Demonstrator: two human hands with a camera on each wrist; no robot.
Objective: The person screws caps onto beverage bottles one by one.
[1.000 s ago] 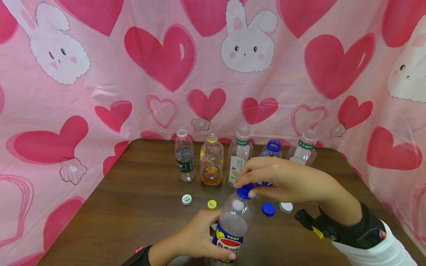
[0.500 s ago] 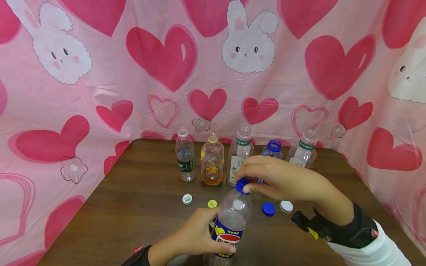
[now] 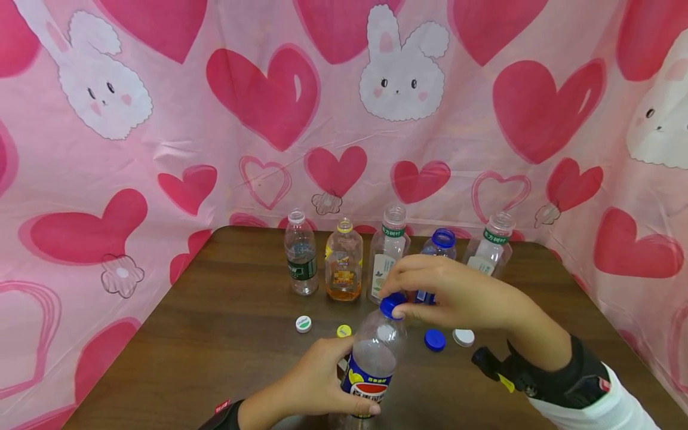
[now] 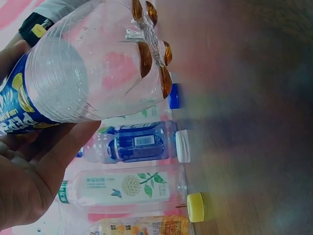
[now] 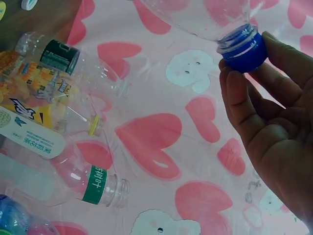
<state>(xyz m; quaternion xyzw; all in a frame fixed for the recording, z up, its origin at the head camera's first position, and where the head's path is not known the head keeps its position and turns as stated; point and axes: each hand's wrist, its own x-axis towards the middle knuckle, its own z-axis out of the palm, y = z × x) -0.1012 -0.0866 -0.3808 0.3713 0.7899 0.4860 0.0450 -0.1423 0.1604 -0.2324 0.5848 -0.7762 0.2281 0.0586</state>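
My left hand (image 3: pixel 322 379) grips a clear Pepsi bottle (image 3: pixel 374 356) round its blue label, the bottle leaning slightly to the right. At its top, my right hand (image 3: pixel 451 292) pinches a blue cap (image 3: pixel 393 304) between thumb and fingers. The right wrist view shows that cap (image 5: pixel 247 53) on the bottle's neck, with fingertips on both sides. Brown drops of liquid lie in the bottle's base (image 4: pixel 151 58) in the left wrist view, and the base is held above the table.
Uncapped bottles stand in a row behind: a green-labelled one (image 3: pixel 301 257), one with orange liquid (image 3: pixel 344 263), a tall clear one (image 3: pixel 383 272), a blue-necked one (image 3: pixel 442 240) and another clear one (image 3: pixel 486 248). Before them lie white (image 3: pixel 303 324), yellow (image 3: pixel 344 331), blue (image 3: pixel 434 340) and white caps (image 3: pixel 463 337).
The bottle has shifted slightly left in both hands since a second ago. My right hand and wrist have moved a little left, its fingers still on the blue cap.
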